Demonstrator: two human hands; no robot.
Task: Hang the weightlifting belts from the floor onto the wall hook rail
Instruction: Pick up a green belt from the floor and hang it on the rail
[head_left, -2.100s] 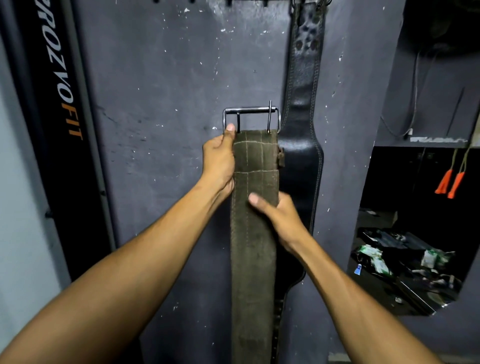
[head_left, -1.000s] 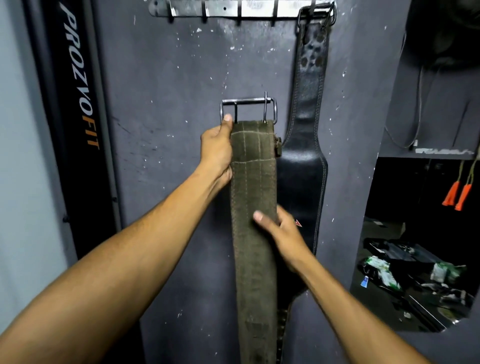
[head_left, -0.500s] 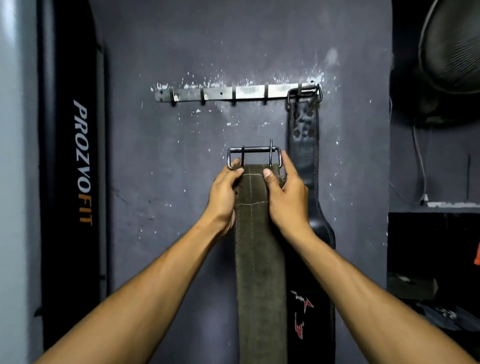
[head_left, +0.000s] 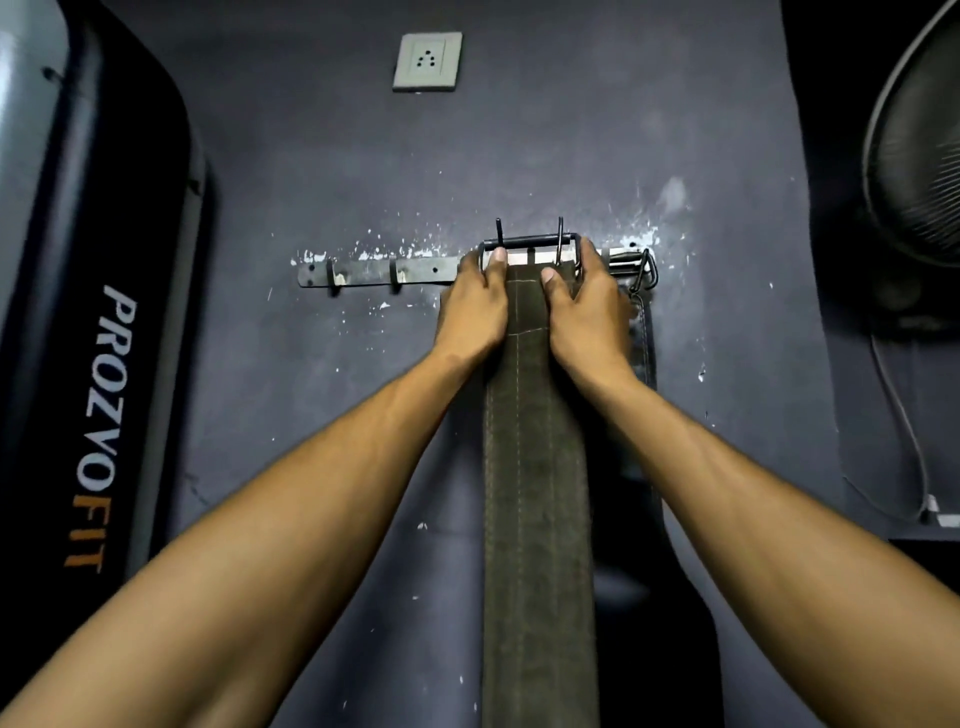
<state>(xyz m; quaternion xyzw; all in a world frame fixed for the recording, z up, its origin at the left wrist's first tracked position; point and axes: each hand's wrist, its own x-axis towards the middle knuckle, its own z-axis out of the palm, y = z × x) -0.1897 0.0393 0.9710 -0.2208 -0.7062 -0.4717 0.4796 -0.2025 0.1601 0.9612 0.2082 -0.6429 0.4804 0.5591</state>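
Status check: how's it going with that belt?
Both hands, left hand and right hand, gripping green belt. Buckle level with hook rail. Black belt hangs close beside.

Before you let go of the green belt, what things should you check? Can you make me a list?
1. Both hands hold the green belt near its top: left hand, right hand. Ok.
2. Buckle raised level with the hook rail. Ok.
3. Buckle actually caught on a hook. Cannot tell; hands and buckle hide it.
4. Empty hooks available further left. Ok.
5. Black belt hanging beside it stays on its own hook. Ok.
6. Belt hangs straight, untwisted. Ok.
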